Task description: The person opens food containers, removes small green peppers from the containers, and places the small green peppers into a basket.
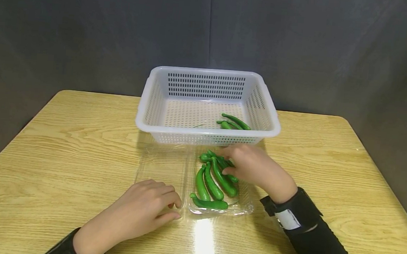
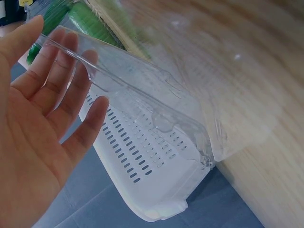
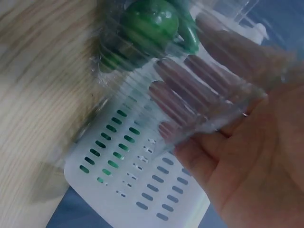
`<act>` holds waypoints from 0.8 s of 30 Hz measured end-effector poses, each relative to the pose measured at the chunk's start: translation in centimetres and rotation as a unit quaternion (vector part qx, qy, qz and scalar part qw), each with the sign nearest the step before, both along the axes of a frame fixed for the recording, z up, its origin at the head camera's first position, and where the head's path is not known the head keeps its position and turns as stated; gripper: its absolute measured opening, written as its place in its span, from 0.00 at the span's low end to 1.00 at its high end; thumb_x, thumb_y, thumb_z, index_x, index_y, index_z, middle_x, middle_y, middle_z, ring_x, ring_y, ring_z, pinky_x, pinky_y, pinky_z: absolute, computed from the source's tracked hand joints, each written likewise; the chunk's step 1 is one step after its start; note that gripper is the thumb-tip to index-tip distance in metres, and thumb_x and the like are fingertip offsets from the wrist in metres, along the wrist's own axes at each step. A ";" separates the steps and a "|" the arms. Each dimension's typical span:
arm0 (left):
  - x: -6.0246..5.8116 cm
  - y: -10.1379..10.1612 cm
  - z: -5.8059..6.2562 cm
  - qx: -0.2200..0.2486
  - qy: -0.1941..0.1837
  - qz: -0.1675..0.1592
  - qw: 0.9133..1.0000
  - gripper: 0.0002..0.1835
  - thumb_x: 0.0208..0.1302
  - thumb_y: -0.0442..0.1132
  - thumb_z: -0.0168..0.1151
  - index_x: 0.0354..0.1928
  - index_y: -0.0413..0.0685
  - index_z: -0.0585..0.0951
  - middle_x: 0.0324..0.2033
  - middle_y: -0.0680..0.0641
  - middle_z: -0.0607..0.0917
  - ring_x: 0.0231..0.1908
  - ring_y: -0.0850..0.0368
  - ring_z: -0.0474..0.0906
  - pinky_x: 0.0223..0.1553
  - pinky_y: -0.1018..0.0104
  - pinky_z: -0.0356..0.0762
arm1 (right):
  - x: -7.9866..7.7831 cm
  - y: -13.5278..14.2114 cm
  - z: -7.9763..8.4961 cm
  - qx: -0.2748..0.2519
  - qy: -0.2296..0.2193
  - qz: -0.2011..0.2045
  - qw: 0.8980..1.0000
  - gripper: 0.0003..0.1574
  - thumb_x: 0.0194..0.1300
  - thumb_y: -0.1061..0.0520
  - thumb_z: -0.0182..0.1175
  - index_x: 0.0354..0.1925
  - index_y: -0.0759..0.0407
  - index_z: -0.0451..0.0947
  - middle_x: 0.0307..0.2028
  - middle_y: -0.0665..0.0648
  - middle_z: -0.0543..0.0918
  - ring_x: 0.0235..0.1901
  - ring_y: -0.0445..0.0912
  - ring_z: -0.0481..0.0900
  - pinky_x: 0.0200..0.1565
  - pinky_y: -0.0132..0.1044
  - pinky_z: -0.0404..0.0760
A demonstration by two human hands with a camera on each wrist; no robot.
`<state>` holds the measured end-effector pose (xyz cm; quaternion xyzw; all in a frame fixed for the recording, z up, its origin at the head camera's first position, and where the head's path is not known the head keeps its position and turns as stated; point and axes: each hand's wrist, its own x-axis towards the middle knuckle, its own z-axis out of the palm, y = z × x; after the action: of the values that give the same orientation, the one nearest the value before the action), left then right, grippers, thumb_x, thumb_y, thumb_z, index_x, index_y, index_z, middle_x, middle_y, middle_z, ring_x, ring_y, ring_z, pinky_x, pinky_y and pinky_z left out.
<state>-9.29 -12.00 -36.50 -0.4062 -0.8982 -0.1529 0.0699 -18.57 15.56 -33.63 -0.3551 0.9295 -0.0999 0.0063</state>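
A clear plastic clamshell box (image 1: 164, 164) lies opened flat, its right half holding several long green chili peppers (image 1: 213, 185). My right hand (image 1: 254, 167) reaches over the far right of that half, its thumb and index finger apart on either side of a dark green pepper. Through the clear side wall in the right wrist view, the fingers (image 3: 178, 85) look fairly straight close to the peppers. My left hand (image 1: 150, 206) rests at the front edge of the bare left half, with fingers loosely bent and a gap to the thumb. In the left wrist view its fingers (image 2: 71, 95) overlap the clear rim.
Just behind the box stands a white perforated basket (image 1: 206, 132), with a few green peppers (image 1: 234, 122) at its right front. Everything is on a wood-grain table (image 1: 76, 149). A dark grey panel (image 1: 211, 28) rises behind the table.
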 end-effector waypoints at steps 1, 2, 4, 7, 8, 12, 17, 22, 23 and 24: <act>0.0 0.0 0.0 -0.001 0.000 0.000 1.000 0.09 0.61 0.50 0.70 0.36 0.55 0.85 0.33 0.61 0.83 0.30 0.69 0.75 0.39 0.63 0.78 | 0.0 -0.1 0.0 0.002 -0.003 -0.001 1.000 0.28 0.52 0.59 0.77 0.53 0.58 0.83 0.43 0.54 0.86 0.42 0.47 0.83 0.45 0.43 0.82; 0.0 0.0 0.0 -0.001 0.000 0.000 1.000 0.09 0.61 0.50 0.70 0.36 0.55 0.85 0.33 0.61 0.83 0.30 0.69 0.75 0.39 0.63 0.78 | 0.0 -0.1 -0.1 0.003 -0.006 -0.001 1.000 0.27 0.52 0.59 0.76 0.53 0.58 0.83 0.43 0.53 0.86 0.42 0.46 0.83 0.45 0.42 0.81; 0.0 0.0 0.0 -0.001 0.001 0.000 1.000 0.09 0.61 0.50 0.70 0.36 0.56 0.85 0.33 0.62 0.83 0.30 0.69 0.75 0.38 0.64 0.77 | 0.0 -0.2 -0.2 0.005 -0.009 0.001 1.000 0.24 0.53 0.61 0.76 0.50 0.58 0.84 0.40 0.52 0.86 0.39 0.45 0.82 0.43 0.41 0.81; 0.0 0.0 -0.1 -0.001 0.005 0.000 1.000 0.09 0.61 0.50 0.70 0.36 0.56 0.85 0.33 0.62 0.83 0.30 0.69 0.75 0.38 0.64 0.77 | 0.0 -0.4 -0.3 0.008 -0.003 0.009 1.000 0.18 0.53 0.62 0.75 0.44 0.57 0.84 0.35 0.50 0.84 0.35 0.43 0.80 0.40 0.40 0.81; 0.0 0.0 -0.1 0.000 0.006 0.000 1.000 0.09 0.61 0.50 0.70 0.36 0.56 0.84 0.33 0.62 0.83 0.30 0.69 0.75 0.38 0.64 0.77 | 0.0 -0.4 -0.4 0.009 -0.001 0.010 1.000 0.17 0.53 0.63 0.75 0.41 0.57 0.83 0.33 0.49 0.83 0.33 0.43 0.79 0.39 0.39 0.80; 0.0 0.0 -0.1 0.000 0.011 0.000 1.000 0.09 0.61 0.50 0.70 0.36 0.56 0.84 0.33 0.62 0.82 0.30 0.68 0.75 0.38 0.64 0.77 | 0.1 -0.6 -0.5 0.016 -0.007 0.012 1.000 0.13 0.53 0.64 0.74 0.37 0.56 0.81 0.29 0.48 0.80 0.30 0.43 0.76 0.36 0.39 0.78; 0.0 0.0 -0.1 0.001 0.012 -0.001 1.000 0.09 0.61 0.50 0.70 0.36 0.56 0.84 0.32 0.62 0.82 0.30 0.68 0.75 0.39 0.64 0.77 | 0.2 -0.8 -0.7 0.027 -0.013 0.013 0.999 0.14 0.55 0.64 0.73 0.41 0.58 0.83 0.33 0.49 0.83 0.33 0.44 0.79 0.39 0.40 0.80; 0.0 0.0 -0.1 0.001 0.013 -0.001 1.000 0.09 0.60 0.50 0.70 0.36 0.56 0.84 0.32 0.61 0.82 0.31 0.68 0.76 0.40 0.62 0.78 | 0.3 -1.0 -0.9 0.035 -0.017 0.012 0.999 0.18 0.55 0.63 0.73 0.45 0.61 0.84 0.39 0.53 0.85 0.38 0.46 0.81 0.45 0.42 0.80; 0.0 0.0 -0.1 0.001 0.014 -0.001 1.000 0.09 0.60 0.50 0.70 0.36 0.56 0.84 0.32 0.61 0.82 0.31 0.68 0.76 0.40 0.62 0.78 | 0.3 -1.1 -0.9 0.037 -0.020 0.010 0.999 0.19 0.55 0.63 0.73 0.46 0.62 0.84 0.41 0.53 0.85 0.39 0.46 0.82 0.45 0.43 0.80; 0.0 0.0 -0.1 0.001 0.014 -0.001 1.000 0.09 0.61 0.50 0.70 0.36 0.56 0.84 0.33 0.61 0.82 0.31 0.68 0.76 0.40 0.62 0.78 | 0.4 -1.1 -0.9 0.040 -0.021 0.010 0.999 0.20 0.55 0.63 0.73 0.47 0.62 0.83 0.41 0.54 0.86 0.40 0.47 0.82 0.46 0.43 0.81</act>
<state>-9.31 -11.98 -36.58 -0.4091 -0.8965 -0.1486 0.0826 -18.20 14.46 -34.54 -0.3613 0.9289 -0.0705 0.0413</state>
